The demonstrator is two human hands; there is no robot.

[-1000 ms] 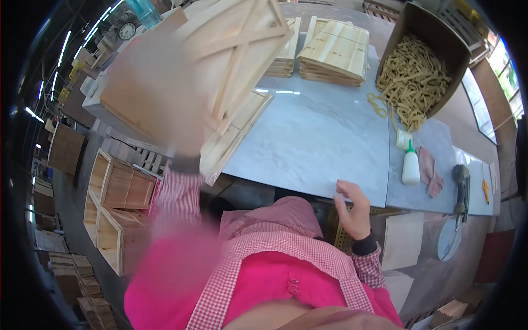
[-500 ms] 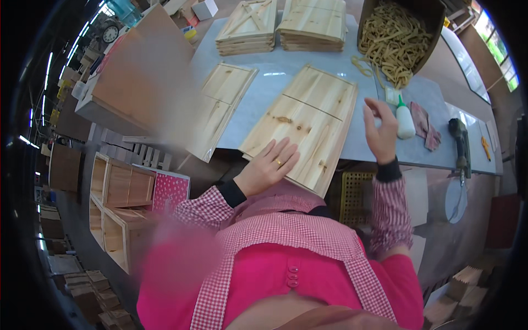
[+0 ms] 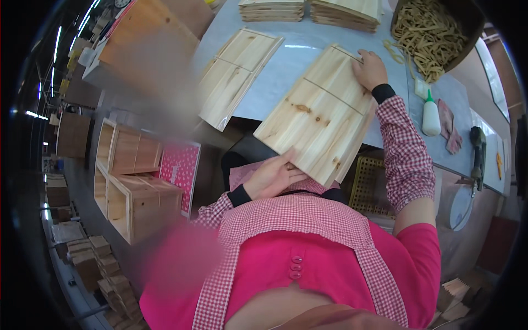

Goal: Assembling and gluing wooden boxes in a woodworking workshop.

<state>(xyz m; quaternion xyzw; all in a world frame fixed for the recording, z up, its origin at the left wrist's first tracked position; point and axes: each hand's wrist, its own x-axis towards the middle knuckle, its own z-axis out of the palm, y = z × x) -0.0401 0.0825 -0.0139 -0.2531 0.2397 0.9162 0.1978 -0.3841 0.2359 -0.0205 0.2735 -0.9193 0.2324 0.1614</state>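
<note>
A pale pine panel [image 3: 324, 115] made of joined boards lies slanted over the near edge of the grey table [image 3: 286, 66], its lower end overhanging toward my body. My left hand [image 3: 275, 176] grips the panel's near edge from below. Stretched forward, my right hand [image 3: 369, 69] holds its far edge, fingers curled over the top. A second, similar panel [image 3: 236, 74] lies flat on the table to the left, apart from both hands.
Stacks of panels [image 3: 308, 10] sit at the table's far side. A cardboard box of thin wooden strips [image 3: 434, 33], a white glue bottle [image 3: 430, 115], gloves [image 3: 451, 129] and a power tool [image 3: 477, 148] are right. Open wooden crates [image 3: 132, 176] stand on the floor left.
A braced panel raised at the left a second ago has gone down onto the table. Both hands have moved onto the plain panel and taken its near and far edges.
</note>
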